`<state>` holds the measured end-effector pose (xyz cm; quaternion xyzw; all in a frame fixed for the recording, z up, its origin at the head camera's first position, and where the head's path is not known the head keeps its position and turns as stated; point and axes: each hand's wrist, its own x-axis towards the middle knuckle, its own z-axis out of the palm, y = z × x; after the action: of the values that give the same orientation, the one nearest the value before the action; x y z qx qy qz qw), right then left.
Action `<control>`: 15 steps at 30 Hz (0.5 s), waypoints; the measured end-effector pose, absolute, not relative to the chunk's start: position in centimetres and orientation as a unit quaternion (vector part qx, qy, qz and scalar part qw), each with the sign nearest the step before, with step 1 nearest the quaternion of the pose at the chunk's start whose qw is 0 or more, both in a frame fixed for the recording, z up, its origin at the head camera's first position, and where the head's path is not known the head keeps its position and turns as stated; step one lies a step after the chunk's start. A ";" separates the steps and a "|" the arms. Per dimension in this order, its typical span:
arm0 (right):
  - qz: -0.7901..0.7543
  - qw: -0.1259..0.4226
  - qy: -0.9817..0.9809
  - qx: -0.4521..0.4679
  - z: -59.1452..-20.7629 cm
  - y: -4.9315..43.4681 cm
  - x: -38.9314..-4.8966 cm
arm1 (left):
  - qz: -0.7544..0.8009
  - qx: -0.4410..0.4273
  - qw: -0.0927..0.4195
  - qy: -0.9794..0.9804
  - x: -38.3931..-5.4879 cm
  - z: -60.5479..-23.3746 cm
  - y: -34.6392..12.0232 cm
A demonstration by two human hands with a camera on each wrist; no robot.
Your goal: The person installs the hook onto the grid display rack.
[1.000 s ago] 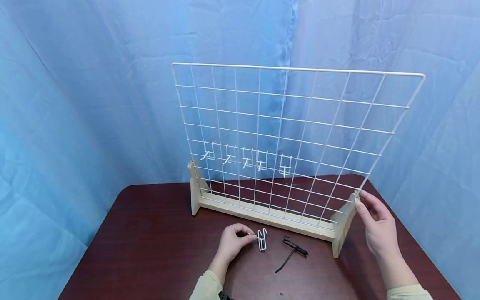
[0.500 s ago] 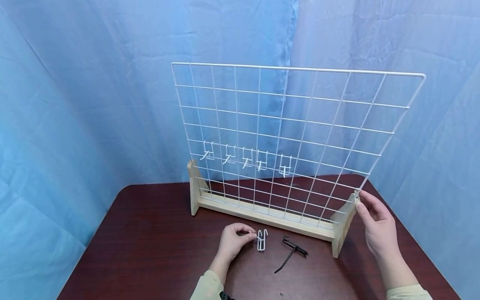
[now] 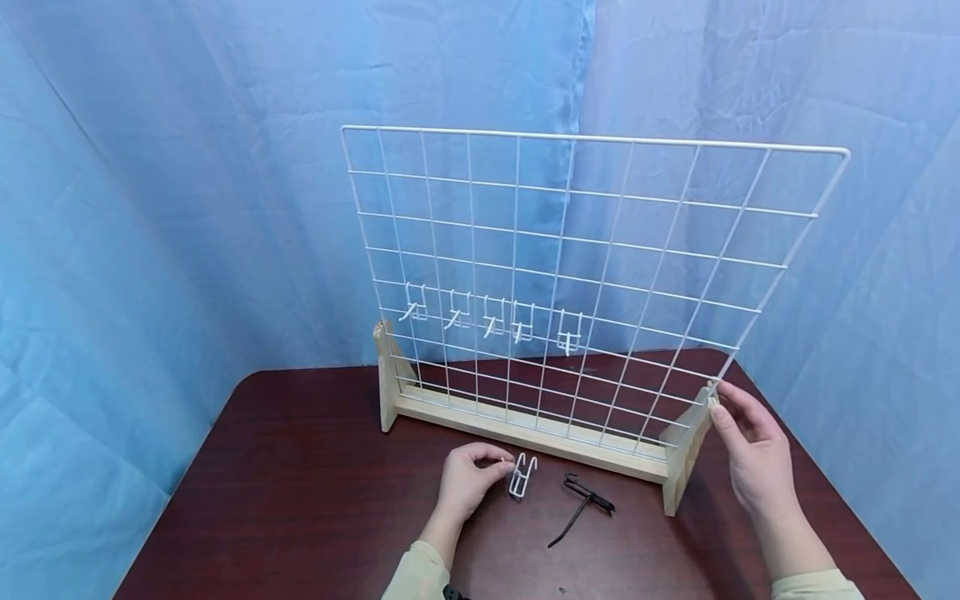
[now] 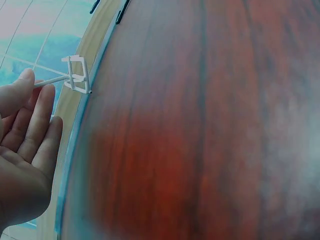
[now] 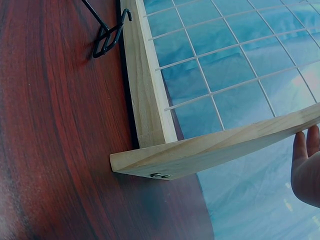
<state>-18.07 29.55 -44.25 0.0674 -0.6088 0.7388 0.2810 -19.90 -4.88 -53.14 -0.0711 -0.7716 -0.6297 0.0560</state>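
My left hand (image 3: 465, 485) pinches the prong of a white wire hook (image 3: 515, 477) between thumb and fingers. The hook's two bent tips point up, in front of the stand's base bar. In the left wrist view the prong of the white hook (image 4: 54, 80) leads from the fingertips to its rectangular frame. My right hand (image 3: 763, 462) holds the top of the wooden right upright (image 3: 684, 454), thumb in front. The right wrist view shows only part of the right hand (image 5: 306, 175), fingers at the upright's edge. A white wire grid panel (image 3: 581, 136) stands in the wooden stand.
Several white hooks, one of them the rightmost hook (image 3: 568, 342), hang in a row on the grid. A black hook (image 3: 589, 497) lies on the dark red table (image 3: 300, 500) in front of the stand's base bar (image 3: 480, 425). Blue curtains (image 3: 187, 208) surround the table.
The white hook in my left hand has tilted and risen slightly, its upper tips leaning right. My right hand has stayed on the upright.
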 end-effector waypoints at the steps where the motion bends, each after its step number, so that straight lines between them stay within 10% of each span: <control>1: 0.739 0.282 -0.608 0.067 -44.3 29.5 -18.1 | -0.628 -0.073 0.058 -0.773 -19.9 -53.0 -4.8; 15: 0.741 0.282 -0.605 0.071 -44.3 29.5 -18.1 | -0.609 -0.082 0.092 -0.783 -19.7 -50.7 -3.7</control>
<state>-18.14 29.53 -44.27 0.0708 -0.6051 0.7411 0.2823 -19.74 -3.67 -50.73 -0.0821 -0.7833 -0.6092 0.0923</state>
